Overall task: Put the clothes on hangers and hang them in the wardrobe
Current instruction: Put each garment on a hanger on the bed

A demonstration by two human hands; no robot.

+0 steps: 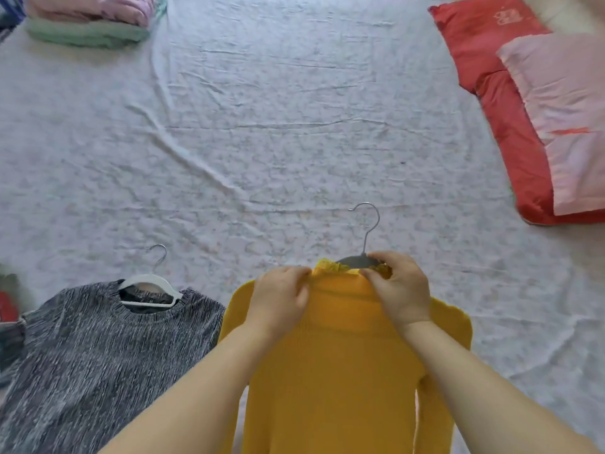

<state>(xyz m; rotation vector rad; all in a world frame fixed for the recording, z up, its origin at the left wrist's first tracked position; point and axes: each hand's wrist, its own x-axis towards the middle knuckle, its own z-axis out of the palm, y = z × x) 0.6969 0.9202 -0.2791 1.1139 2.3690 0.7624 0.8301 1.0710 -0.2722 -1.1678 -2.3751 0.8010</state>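
A yellow knit sweater lies flat on the bed in front of me. A grey hanger sits inside its collar, with the metal hook sticking out above the neck. My left hand grips the left side of the collar. My right hand pinches the right side of the collar, right at the hanger's neck. To the left lies a grey-and-white marled sweater with a white hanger in its neckline.
The bed sheet is pale and wrinkled. Folded pink and green clothes are stacked at the far left. A red pillow and a pink pillow lie at the right. More clothing shows at the left edge.
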